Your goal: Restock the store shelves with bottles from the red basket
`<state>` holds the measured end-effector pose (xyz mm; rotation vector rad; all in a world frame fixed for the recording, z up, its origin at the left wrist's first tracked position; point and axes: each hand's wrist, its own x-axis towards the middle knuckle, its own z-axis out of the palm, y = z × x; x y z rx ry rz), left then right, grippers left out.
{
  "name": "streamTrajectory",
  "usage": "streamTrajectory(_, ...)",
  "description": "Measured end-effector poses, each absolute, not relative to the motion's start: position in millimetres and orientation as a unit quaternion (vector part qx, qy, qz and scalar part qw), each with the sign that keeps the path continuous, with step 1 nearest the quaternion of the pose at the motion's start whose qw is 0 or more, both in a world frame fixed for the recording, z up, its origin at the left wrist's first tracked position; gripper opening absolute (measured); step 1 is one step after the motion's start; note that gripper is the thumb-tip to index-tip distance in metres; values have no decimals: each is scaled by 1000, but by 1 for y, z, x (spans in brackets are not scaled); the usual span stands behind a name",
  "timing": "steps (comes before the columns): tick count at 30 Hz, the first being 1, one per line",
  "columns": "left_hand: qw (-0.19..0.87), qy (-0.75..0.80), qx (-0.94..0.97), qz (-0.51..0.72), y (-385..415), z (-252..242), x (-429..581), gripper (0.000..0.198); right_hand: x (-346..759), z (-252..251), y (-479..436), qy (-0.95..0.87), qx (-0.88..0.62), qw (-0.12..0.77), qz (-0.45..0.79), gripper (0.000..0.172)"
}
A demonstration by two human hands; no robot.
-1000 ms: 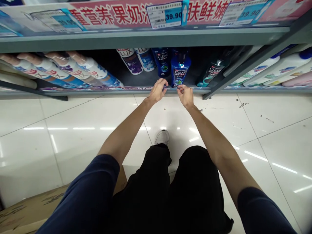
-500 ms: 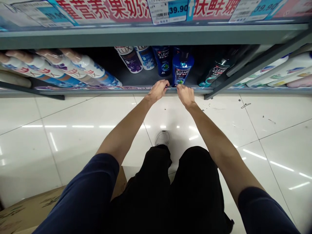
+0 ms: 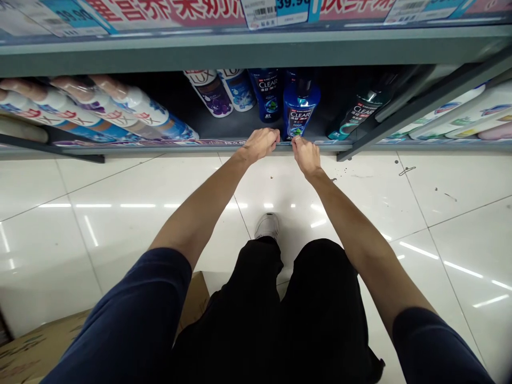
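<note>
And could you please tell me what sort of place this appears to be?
Most likely a supermarket or similar shop: price tags line the edge of the upper shelf, and LUX bottles and blue CLEAR bottles stand on the lower shelf.

Left hand (image 3: 262,143), right hand (image 3: 307,156) — at shelf edge (image 3: 200,150)

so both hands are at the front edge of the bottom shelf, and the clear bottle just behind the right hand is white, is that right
Not the colour: the Clear bottle just behind the right hand is blue, as the head view shows. That hand and the left hand are indeed at the bottom shelf's front edge.
</note>
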<state>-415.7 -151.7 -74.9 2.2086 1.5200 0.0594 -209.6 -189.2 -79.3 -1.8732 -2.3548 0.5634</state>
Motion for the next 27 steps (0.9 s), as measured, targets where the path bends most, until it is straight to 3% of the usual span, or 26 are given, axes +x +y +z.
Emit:
streamTrajectory(5, 246, 556, 793, 42, -147, -79, -417, 21, -207, -80, -191, -776, -603, 40, 180, 51)
streamTrajectory(15, 280, 560, 778, 49, -143, -85, -421, 13, -211, -91, -192, -768, -605, 75, 194, 54)
streamTrajectory(27, 293, 556, 778, 12, -145, -84, -421, 28, -209, -104, -191, -738, -610, 146, 248, 50)
